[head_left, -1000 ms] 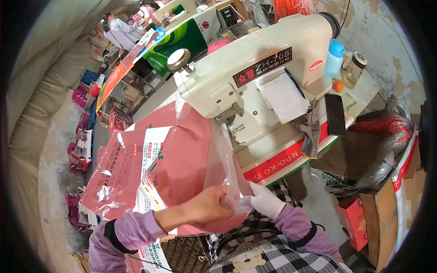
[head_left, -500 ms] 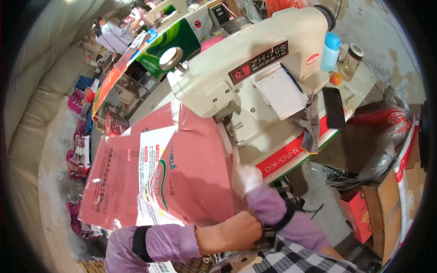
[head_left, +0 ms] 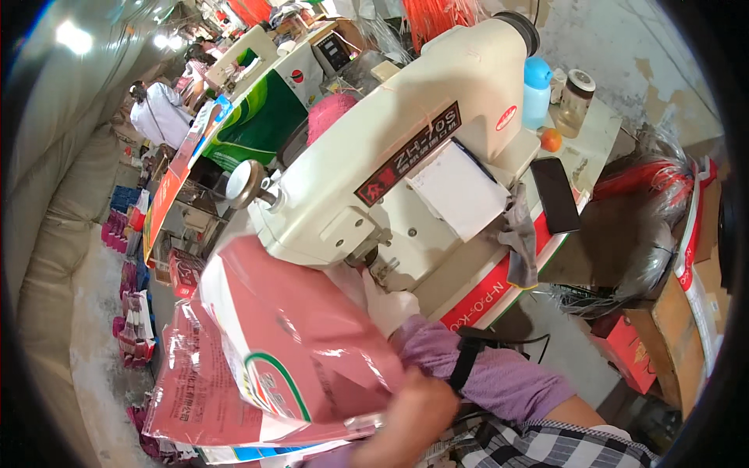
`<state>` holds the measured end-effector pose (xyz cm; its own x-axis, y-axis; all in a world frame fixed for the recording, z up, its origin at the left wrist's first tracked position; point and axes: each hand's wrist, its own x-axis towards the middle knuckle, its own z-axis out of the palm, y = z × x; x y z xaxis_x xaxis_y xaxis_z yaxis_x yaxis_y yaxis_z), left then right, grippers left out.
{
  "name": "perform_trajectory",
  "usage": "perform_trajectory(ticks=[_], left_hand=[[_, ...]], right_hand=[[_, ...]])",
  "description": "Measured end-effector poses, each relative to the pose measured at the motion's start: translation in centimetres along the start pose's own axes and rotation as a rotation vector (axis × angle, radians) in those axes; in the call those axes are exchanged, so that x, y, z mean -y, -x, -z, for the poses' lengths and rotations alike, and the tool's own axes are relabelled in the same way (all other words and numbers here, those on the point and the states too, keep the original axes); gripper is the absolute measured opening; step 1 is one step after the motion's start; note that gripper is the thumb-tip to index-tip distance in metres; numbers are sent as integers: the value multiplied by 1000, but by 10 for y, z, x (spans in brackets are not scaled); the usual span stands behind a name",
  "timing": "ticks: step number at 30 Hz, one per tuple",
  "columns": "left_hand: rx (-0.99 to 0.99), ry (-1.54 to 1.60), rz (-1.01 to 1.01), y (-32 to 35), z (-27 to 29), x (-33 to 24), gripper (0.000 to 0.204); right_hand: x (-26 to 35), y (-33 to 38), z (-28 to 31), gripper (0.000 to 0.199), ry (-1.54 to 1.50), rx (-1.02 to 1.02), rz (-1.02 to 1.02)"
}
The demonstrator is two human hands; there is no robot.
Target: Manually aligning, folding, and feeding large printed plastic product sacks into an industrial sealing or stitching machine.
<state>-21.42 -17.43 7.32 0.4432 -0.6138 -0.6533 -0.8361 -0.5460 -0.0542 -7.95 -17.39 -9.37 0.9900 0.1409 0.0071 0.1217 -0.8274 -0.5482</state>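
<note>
A pink-red printed plastic sack (head_left: 312, 312) lies in front of the white sewing machine (head_left: 421, 125), its upper part bulging up and its top edge under the machine's head. My left hand (head_left: 417, 417) is bare, slightly blurred and closed on the near edge of the sack. In a white glove, my right hand (head_left: 390, 308) reaches to the sack's edge beside the presser foot (head_left: 382, 269). The sack and the machine hide part of its fingers, so their grip does not show. Purple sleeves with black bands cover my arms.
On the machine bed are a white paper pad (head_left: 459, 189), a grey glove (head_left: 518, 238) and a black phone (head_left: 555, 195). Behind them stand a blue bottle (head_left: 537, 93), a glass jar (head_left: 575, 104) and an orange fruit (head_left: 551, 140). Cardboard boxes (head_left: 663, 335) stand at right; people (head_left: 160, 117) sit far left.
The sack has been lifted and bent, its upper part bulging toward the machine head. My left hand has moved down slightly, my gloved right hand left. The whole view has shifted.
</note>
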Motion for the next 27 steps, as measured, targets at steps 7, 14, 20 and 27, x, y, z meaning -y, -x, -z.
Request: perform_trajectory(ticks=[7, 14, 20, 27], left_hand=[[-1286, 335, 458, 69, -8, 338, 79], [-894, 104, 912, 122, -135, 441, 18], [-1334, -403, 894, 259, -16, 341, 9], [-1183, -357, 1171, 342, -85, 141, 8]], right_hand=[[-35, 49, 45, 68, -23, 78, 51], [-4, 74, 82, 36, -675, -199, 414], [24, 66, 138, 46, -1374, 323, 306], [71, 131, 141, 51, -447, -96, 801]])
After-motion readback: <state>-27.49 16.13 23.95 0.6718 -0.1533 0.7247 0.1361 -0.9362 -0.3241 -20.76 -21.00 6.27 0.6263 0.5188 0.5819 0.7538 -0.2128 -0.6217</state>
